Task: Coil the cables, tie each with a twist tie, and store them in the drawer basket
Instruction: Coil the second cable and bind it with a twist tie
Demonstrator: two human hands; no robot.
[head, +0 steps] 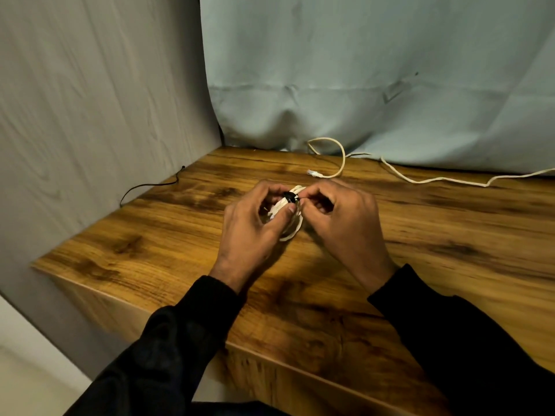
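A coiled white cable (292, 228) sits between my two hands just above the wooden table (420, 235). My left hand (255, 226) grips the coil, thumb pressed across its strands. A black twist tie (290, 197) wraps the top of the coil. My right hand (339, 217) pinches the tie's end between thumb and fingers. Most of the coil is hidden behind my fingers. A second white cable (342, 163) lies loose at the back of the table, its connector (313, 173) pointing left. No drawer basket is in view.
A thin black tie or wire (150, 186) lies by the grey wall (90, 115) at the left. A pale blue cloth (375, 85) hangs behind the table. The table's front edge (270, 358) runs diagonally below my black sleeves.
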